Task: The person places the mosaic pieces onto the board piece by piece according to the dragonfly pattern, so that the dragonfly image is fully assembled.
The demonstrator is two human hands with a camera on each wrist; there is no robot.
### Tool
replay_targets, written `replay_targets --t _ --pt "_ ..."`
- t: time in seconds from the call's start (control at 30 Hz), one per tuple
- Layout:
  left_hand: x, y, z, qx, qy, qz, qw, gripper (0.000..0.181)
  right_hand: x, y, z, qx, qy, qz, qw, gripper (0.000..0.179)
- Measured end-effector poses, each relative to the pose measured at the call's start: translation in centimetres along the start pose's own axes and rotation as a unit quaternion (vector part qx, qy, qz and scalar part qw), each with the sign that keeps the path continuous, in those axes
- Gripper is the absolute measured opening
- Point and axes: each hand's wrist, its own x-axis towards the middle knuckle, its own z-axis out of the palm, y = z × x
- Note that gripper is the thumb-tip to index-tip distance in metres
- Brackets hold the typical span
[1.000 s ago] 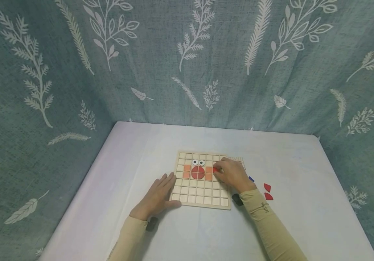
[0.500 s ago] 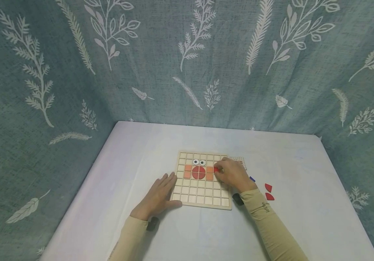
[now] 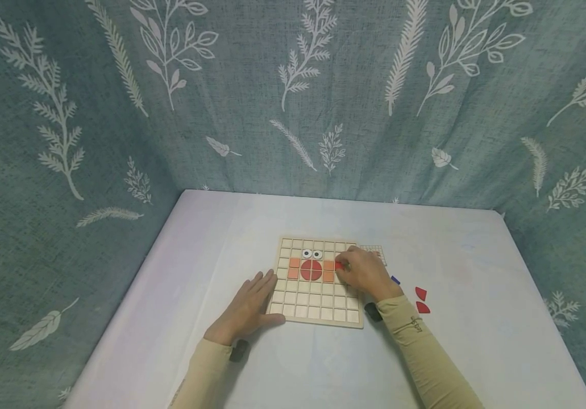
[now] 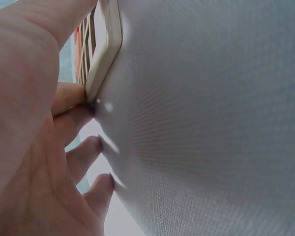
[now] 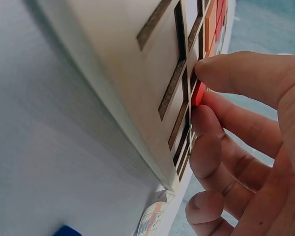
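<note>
A square wooden grid board (image 3: 318,300) lies on the white table with several pieces set in its cells: two eye pieces (image 3: 312,254), a red circle of quarter pieces (image 3: 311,270) and orange squares (image 3: 328,271) on either side. My right hand (image 3: 366,274) pinches a red piece (image 5: 199,93) between thumb and forefinger, right at a cell to the right of the orange squares. Its outline is mostly hidden by the fingers. With fingers straight and spread, my left hand (image 3: 246,307) rests at the board's left edge, fingertips on the table (image 4: 196,123) and touching the rim.
Two red quarter pieces (image 3: 422,301) lie on the table to the right of my right forearm. A blue piece (image 3: 395,280) sits just beside that wrist. Partly under the board's far right corner is a printed grid card (image 3: 378,253). A patterned curtain (image 3: 252,102) hangs behind the table.
Both hands hold nearly the same position over the last second, the right one with the red piece at the same cell. The view has shifted very slightly.
</note>
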Motion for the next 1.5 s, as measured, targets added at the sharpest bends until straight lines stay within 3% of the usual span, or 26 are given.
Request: replay_targets --t 1.13,1.5 --pt "0.0 0.0 0.0 0.002 0.004 0.003 1.0000 0.103 -0.5 0.0 0.0 -0.011 0.008 -0.009 0.9999 0.026" --pt "0.0 0.0 0.0 0.004 0.001 -0.001 1.0000 0.102 -1.8 -0.2 -2.0 0.005 0.032 0.004 0.9995 0.033"
